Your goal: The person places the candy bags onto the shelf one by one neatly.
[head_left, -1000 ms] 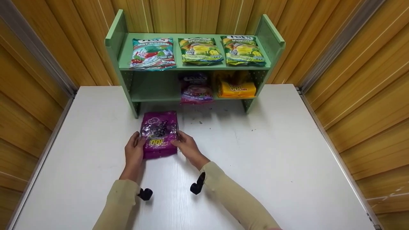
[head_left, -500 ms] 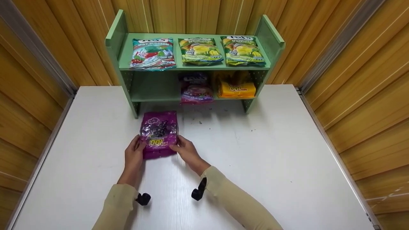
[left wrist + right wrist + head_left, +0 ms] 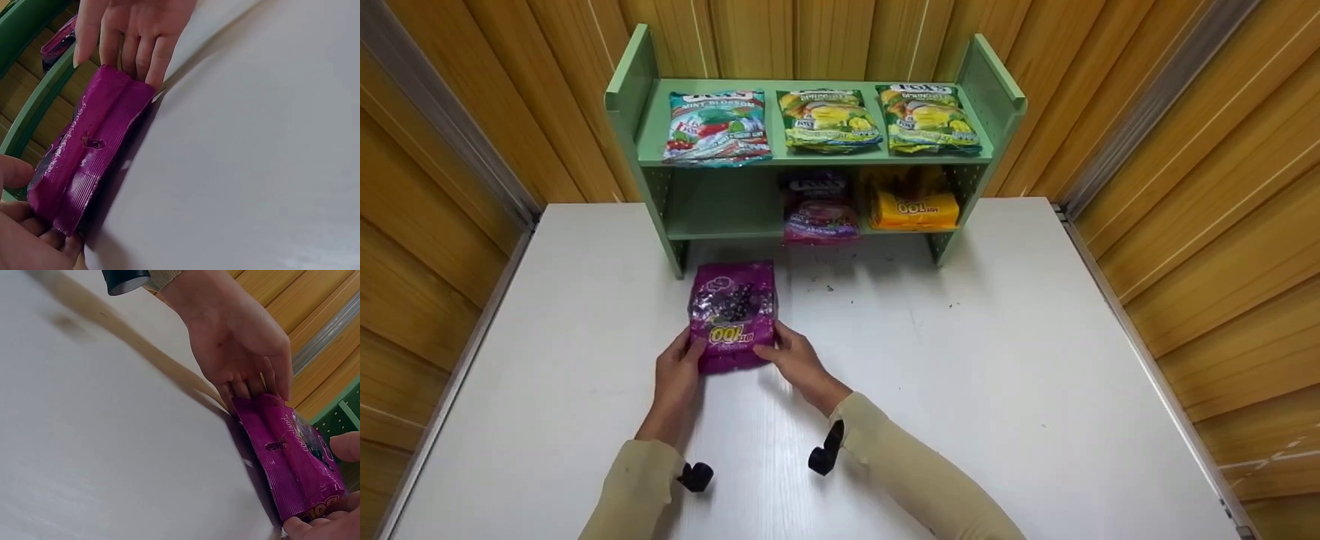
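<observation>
A purple candy bag (image 3: 733, 309) printed with dark grapes and a yellow "100" lies face up just in front of the green shelf's left end. My left hand (image 3: 676, 375) grips its left side near the front, thumb along the edge and fingers tucked beside and below. On the opposite side my right hand (image 3: 801, 367) holds it too, its thumb over the front right corner. In the left wrist view the crimped end of the purple bag (image 3: 93, 152) faces me, close over the white table. The right wrist view shows the left hand (image 3: 236, 343) with fingers partly hidden behind the bag.
The green two-tier shelf (image 3: 720, 204) stands at the back. On top are a teal candy bag (image 3: 717, 127) and two yellow-green candy bags (image 3: 829, 120). Below sit a dark purple-pink candy bag (image 3: 820, 210) and a yellow candy bag (image 3: 915, 210). Wood-look walls (image 3: 1222, 187) enclose the white table (image 3: 997, 360).
Both hands have slid slightly toward the front along the bag's sides. The purple bag has barely moved, and the shelf's bags are as before.
</observation>
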`<state>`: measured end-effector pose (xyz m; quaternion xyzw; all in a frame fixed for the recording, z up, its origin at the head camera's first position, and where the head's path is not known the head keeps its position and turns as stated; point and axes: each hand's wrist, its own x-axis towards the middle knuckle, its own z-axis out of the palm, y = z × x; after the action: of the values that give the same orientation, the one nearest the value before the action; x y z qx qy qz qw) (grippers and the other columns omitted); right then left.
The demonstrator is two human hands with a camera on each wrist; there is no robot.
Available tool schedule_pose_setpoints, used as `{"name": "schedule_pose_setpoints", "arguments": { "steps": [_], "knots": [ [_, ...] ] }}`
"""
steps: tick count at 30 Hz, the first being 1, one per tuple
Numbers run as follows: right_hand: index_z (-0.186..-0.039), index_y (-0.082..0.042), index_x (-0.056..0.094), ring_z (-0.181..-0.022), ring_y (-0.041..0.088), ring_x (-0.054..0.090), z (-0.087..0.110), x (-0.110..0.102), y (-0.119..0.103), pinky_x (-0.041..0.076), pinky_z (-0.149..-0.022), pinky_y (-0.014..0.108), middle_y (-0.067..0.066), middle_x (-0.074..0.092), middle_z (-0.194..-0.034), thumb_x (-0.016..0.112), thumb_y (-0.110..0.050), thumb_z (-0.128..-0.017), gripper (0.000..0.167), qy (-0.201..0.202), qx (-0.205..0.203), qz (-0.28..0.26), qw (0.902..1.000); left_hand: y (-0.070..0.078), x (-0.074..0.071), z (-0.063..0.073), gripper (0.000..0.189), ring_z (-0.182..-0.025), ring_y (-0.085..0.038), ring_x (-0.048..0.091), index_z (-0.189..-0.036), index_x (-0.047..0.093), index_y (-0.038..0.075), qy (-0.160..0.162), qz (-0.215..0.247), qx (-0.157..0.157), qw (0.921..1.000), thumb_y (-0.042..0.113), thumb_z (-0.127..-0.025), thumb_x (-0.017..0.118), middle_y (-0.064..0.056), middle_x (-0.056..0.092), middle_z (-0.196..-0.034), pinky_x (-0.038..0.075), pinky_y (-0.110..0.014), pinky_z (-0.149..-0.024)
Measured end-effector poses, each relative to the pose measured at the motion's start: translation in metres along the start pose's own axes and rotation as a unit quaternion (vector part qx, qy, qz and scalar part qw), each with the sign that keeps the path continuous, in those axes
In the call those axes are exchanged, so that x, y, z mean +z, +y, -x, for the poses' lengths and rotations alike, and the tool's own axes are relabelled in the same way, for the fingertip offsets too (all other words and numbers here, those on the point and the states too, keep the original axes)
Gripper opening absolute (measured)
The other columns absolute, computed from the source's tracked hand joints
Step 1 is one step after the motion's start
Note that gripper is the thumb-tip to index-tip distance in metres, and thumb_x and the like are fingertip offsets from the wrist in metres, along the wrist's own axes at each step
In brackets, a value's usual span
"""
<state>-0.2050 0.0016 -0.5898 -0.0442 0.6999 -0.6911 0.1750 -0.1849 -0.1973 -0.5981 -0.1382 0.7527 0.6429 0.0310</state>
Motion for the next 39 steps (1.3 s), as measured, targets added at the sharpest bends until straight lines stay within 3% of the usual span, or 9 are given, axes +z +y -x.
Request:
{"name": "schedule_pose_setpoints", "arguments": {
  "steps": [8, 15, 23, 27, 33, 39],
  "knots": [
    [-0.149, -0.005, 0.033, -0.140, 0.026, 0.041, -0.001, 0.001, 0.001, 0.036, -0.115, 0.036, 0.015, 0.042, -0.151, 0.063, -0.014, -0.092, 0.065, 0.001, -0.008, 0.011, 0.9999, -0.002, 0.002, 0.001, 0.054, -0.148, -0.032, 0.021, -0.151, 0.025, 0.003, 0.006, -0.016, 0.016, 0.9997, 0.024, -0.104, 0.041, -0.017, 0.025, -0.158, 0.021, -0.040, -0.122],
    [-0.148, -0.008, 0.038, -0.127, 0.025, 0.055, -0.001, 0.002, 0.003, 0.043, -0.109, 0.034, 0.015, 0.053, -0.142, 0.065, -0.014, -0.091, 0.063, 0.000, -0.013, 0.016, 0.9998, -0.001, 0.003, 0.002, 0.054, -0.149, -0.031, 0.020, -0.153, 0.022, 0.005, 0.002, -0.038, -0.002, 0.9993, 0.025, -0.105, 0.039, -0.016, 0.024, -0.159, 0.022, -0.041, -0.122],
    [-0.147, -0.006, 0.038, -0.127, 0.026, 0.055, -0.004, 0.002, 0.005, 0.046, -0.107, 0.033, 0.016, 0.052, -0.142, 0.062, -0.010, -0.093, 0.059, -0.010, -0.001, 0.009, 0.9999, -0.006, 0.005, 0.001, 0.045, -0.141, -0.032, 0.037, -0.145, 0.039, -0.001, 0.023, -0.027, 0.024, 0.9991, 0.019, -0.104, 0.041, -0.022, 0.044, -0.147, 0.031, -0.041, -0.118],
    [-0.145, -0.006, 0.042, -0.124, 0.027, 0.058, -0.004, 0.003, 0.006, 0.048, -0.105, 0.034, 0.017, 0.055, -0.139, 0.061, -0.009, -0.093, 0.055, -0.007, -0.006, 0.010, 0.9999, -0.006, 0.006, 0.000, 0.039, -0.135, -0.032, 0.044, -0.139, 0.047, -0.001, 0.041, -0.020, 0.017, 0.9988, 0.015, -0.104, 0.041, -0.024, 0.050, -0.140, 0.036, -0.041, -0.115],
    [-0.144, -0.008, 0.044, -0.127, 0.025, 0.056, -0.003, 0.003, 0.007, 0.046, -0.107, 0.033, 0.014, 0.054, -0.140, 0.063, -0.013, -0.092, 0.055, 0.002, -0.011, 0.007, 0.9999, -0.005, 0.011, 0.000, 0.036, -0.129, -0.027, 0.048, -0.137, 0.049, 0.000, 0.059, 0.011, 0.005, 0.9982, 0.013, -0.104, 0.040, -0.021, 0.052, -0.137, 0.039, -0.038, -0.113],
    [-0.145, -0.006, 0.042, -0.129, 0.026, 0.053, -0.003, 0.004, 0.007, 0.044, -0.108, 0.033, 0.016, 0.051, -0.142, 0.063, -0.013, -0.092, 0.057, 0.004, -0.017, -0.004, 0.9998, -0.005, 0.016, 0.002, 0.036, -0.126, -0.023, 0.049, -0.136, 0.050, 0.002, 0.077, 0.028, 0.013, 0.9965, 0.015, -0.104, 0.039, -0.016, 0.054, -0.134, 0.040, -0.036, -0.111]
  ]
}}
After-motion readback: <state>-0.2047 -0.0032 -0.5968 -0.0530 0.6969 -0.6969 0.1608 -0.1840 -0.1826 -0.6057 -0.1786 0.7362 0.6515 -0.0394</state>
